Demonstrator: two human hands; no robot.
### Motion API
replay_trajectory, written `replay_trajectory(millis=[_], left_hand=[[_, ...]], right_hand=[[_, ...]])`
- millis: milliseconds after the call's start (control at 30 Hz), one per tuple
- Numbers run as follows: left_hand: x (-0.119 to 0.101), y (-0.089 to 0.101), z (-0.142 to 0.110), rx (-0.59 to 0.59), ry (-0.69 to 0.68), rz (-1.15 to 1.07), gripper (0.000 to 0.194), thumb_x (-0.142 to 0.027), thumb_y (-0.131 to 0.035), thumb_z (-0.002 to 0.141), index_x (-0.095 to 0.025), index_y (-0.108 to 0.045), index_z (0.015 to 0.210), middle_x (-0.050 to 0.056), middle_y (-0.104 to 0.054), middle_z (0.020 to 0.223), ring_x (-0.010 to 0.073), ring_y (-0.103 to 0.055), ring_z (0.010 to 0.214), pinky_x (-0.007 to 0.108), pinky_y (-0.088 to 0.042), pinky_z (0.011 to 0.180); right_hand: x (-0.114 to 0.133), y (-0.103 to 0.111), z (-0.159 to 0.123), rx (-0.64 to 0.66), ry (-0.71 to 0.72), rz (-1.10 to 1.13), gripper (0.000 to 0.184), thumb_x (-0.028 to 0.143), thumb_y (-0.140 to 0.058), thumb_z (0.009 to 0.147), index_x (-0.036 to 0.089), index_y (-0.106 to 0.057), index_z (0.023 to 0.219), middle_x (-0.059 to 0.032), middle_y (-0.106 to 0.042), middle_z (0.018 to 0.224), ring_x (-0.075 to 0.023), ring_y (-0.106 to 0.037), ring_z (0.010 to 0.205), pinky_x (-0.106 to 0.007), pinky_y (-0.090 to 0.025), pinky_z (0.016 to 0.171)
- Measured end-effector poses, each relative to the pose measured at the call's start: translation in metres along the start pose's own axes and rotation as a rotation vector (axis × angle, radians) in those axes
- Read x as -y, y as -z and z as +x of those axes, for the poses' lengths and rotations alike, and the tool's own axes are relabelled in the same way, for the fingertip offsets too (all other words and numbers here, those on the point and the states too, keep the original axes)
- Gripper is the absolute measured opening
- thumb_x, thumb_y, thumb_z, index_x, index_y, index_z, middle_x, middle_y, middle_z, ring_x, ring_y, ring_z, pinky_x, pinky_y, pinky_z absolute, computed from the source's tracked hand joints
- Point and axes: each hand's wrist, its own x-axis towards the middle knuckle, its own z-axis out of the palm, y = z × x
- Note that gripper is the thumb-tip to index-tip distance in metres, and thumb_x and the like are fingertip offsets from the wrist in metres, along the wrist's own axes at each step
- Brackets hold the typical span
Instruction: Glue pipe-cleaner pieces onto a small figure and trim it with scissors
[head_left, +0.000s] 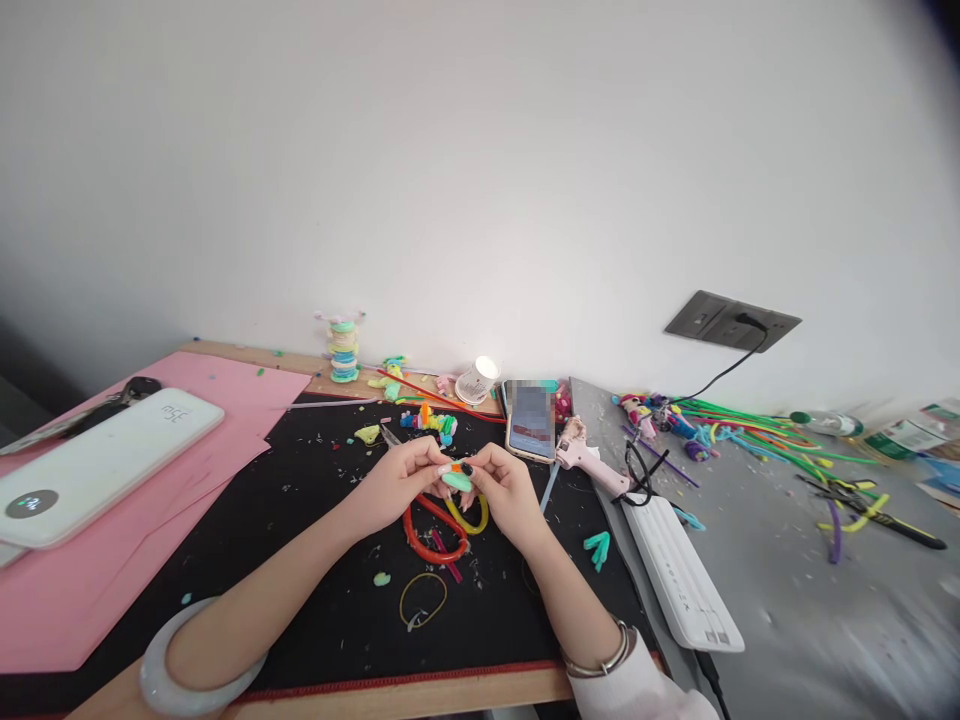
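My left hand [411, 478] and my right hand [511, 492] meet over the black mat [337, 610]. Between their fingertips, both pinch a small craft piece [456, 482] in mint green, with orange and black parts at its top. It looks fuzzy, like pipe cleaner, but its full shape is partly covered by fingers. Just below the hands lie a red loop handle [411, 535] and a yellow loop handle [480, 522], apparently of scissors whose blade shows beyond my left hand. A rubber band [423, 602] rests nearer to me.
A phone [530, 420] leans at the back beside a paper cup [477, 380]. Right of it are a pink glue gun [592, 462], a white power strip [684, 572], pipe cleaners [757, 425] and pliers [885, 515]. At left, a white power bank [112, 465] lies on pink paper [202, 500].
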Motion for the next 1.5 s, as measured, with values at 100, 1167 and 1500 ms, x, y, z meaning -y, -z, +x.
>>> replay_trajectory(millis=[100, 1167, 1500], left_hand=[[-0.0012, 0.0, -0.0004, 0.011, 0.026, -0.03, 0.015, -0.031, -0.058, 0.08, -0.016, -0.053, 0.079, -0.001, -0.062, 0.071, 0.0132, -0.062, 0.069, 0.03, -0.05, 0.071], [-0.0022, -0.0008, -0.0026, -0.055, 0.007, 0.086, 0.019, -0.037, -0.053, 0.082, -0.019, -0.052, 0.082, 0.0, -0.063, 0.075, 0.0164, -0.063, 0.072, 0.032, -0.051, 0.07], [-0.0013, -0.001, -0.0009, -0.063, 0.14, -0.01, 0.021, -0.037, -0.058, 0.08, -0.017, -0.05, 0.081, -0.001, -0.063, 0.065, 0.013, -0.061, 0.062, 0.028, -0.049, 0.065]], right_hand=[[0.0014, 0.0012, -0.0001, 0.009, -0.006, 0.023, 0.017, 0.03, -0.063, 0.078, 0.017, -0.053, 0.072, 0.0017, -0.063, 0.062, -0.0104, -0.058, 0.049, -0.024, -0.048, 0.052], [0.003, 0.001, -0.0006, 0.002, -0.032, 0.094, 0.016, 0.03, -0.063, 0.077, 0.017, -0.054, 0.076, 0.0041, -0.059, 0.054, -0.009, -0.055, 0.045, -0.022, -0.047, 0.048], [0.0046, 0.0002, -0.0021, 0.034, -0.014, 0.003, 0.011, 0.027, -0.061, 0.079, 0.017, -0.056, 0.076, 0.003, -0.061, 0.056, -0.0106, -0.058, 0.049, -0.024, -0.049, 0.053]])
